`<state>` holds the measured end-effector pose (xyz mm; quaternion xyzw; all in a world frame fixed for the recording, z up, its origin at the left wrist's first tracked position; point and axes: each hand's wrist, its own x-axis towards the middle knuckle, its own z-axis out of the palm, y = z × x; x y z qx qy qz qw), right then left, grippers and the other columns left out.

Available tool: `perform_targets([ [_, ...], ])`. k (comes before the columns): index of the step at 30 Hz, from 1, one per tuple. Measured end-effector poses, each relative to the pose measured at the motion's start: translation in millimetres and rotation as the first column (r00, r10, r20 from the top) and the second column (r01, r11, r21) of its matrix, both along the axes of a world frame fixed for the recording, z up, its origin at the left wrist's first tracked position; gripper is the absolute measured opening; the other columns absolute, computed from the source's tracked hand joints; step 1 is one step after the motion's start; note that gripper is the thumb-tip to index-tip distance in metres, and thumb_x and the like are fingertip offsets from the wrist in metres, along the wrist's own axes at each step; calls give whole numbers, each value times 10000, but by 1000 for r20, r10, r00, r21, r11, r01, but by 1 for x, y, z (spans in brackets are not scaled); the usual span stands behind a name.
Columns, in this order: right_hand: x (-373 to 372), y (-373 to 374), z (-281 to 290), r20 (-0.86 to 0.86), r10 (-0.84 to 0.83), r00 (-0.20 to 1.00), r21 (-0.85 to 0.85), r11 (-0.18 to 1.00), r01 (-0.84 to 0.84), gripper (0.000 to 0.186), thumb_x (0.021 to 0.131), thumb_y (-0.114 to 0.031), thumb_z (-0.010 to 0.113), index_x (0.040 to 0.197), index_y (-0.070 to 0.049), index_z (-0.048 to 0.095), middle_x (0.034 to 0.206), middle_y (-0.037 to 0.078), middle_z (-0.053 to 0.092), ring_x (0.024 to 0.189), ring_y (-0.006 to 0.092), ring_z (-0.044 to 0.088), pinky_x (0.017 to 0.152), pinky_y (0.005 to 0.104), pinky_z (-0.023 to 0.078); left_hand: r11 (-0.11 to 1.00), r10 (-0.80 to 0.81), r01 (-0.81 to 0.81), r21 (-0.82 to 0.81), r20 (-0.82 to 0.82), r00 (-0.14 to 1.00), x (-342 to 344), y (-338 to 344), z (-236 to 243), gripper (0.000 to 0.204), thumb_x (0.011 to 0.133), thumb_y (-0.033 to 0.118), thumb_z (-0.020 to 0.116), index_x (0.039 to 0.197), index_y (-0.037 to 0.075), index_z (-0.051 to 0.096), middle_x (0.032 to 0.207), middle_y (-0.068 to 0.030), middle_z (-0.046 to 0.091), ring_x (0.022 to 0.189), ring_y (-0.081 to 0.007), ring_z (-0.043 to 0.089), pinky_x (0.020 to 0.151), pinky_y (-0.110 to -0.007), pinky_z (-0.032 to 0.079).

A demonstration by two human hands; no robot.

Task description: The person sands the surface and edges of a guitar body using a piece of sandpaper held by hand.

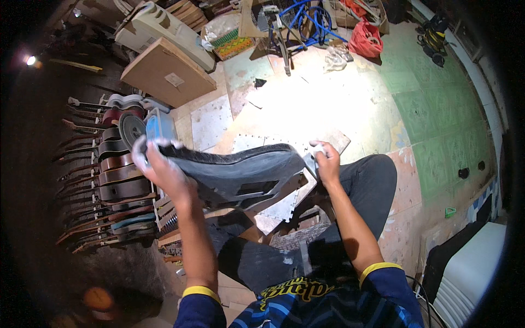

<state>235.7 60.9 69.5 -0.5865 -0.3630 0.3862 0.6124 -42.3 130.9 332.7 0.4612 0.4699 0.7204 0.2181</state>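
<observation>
A dark, dust-streaked guitar body (pixel 229 170) with rectangular cutouts lies tilted across my lap. My left hand (pixel 164 169) grips its left end, the fingers curled over the edge and whitened with dust. Just beyond the body's right end, my right hand (pixel 327 169) pinches a small pale grey piece, perhaps a pad, too small to make out clearly. Beneath the body are light foam mats with jigsaw edges (pixel 270 213), partly hidden by it, and my dark trousered knee (pixel 372 180) is beside my right arm.
Guitars (pixel 120 172) rack along the left, near a blue plastic bin (pixel 159 127). A wooden board (pixel 158 71), blue hose (pixel 306 19), red bag (pixel 366 41) and white shoes (pixel 336 60) are at the back. A white ridged object (pixel 465 262) stands lower right on the tiled floor (pixel 437 120).
</observation>
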Motion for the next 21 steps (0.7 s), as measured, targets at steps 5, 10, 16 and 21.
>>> perform_targets([
  [5, -8, -16, 45, -308, 98, 946, 14, 995, -98, 192, 861, -58, 650, 1031, -15, 572, 894, 55, 662, 714, 106, 570, 676, 271, 494, 973, 230, -225, -52, 127, 965, 9, -60, -47, 237, 1080, 224, 471, 1247, 58, 457, 939, -62, 548, 835, -176, 571, 790, -327, 496],
  [10, -44, -43, 46, -112, 301, 947, 28, 954, -300, 450, 809, -61, 705, 1219, -11, 527, 1073, 124, 609, 1020, 184, 608, 872, 335, 514, 965, 261, -252, -68, 227, 938, 18, -84, -57, 149, 1082, 193, 494, 1155, 65, 469, 999, -62, 506, 930, -154, 520, 932, -324, 432],
  [16, -89, -38, 80, 326, 198, 924, 218, 936, -277, 395, 780, -9, 665, 1175, -1, 672, 1232, 174, 613, 1113, 312, 610, 984, 381, 489, 979, 35, -42, 199, 35, 999, 0, -108, -86, 130, 1003, 40, 497, 1111, 63, 428, 916, -91, 541, 843, -218, 575, 828, -462, 575],
  [21, -114, -53, 69, 669, 48, 742, 328, 877, -352, 587, 700, -12, 702, 1285, -16, 652, 1295, 186, 607, 1161, 372, 569, 1020, 445, 461, 988, 54, -66, 143, 88, 995, 9, -110, -92, 187, 1010, 39, 501, 1175, 64, 417, 962, -112, 539, 863, -215, 581, 849, -463, 579],
])
